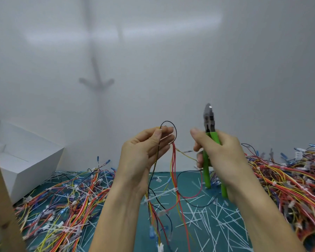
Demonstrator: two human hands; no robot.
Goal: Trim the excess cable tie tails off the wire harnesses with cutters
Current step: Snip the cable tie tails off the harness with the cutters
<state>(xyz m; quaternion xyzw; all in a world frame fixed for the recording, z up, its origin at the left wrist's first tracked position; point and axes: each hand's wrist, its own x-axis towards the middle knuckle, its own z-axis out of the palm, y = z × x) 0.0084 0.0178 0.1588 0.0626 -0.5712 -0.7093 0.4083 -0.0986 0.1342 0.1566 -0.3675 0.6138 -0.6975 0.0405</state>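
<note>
White open box (25, 160) at left, wooden post (2, 206) in front, teal mat (189, 179) below, pale wall (171, 60) behind

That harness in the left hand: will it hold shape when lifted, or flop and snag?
Likely floppy: the wire harness hangs limp from the left hand, strands splaying. Probably light, since a pinch alone carries it. It may snag: its ends trail among cut tie tails below.

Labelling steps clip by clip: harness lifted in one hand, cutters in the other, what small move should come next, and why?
Probably tip the cutters in the right hand down toward a white cable tie on the harness that the left hand pinches: the cutter head points up, clear of the harness, and no tie sits at it yet.
</note>
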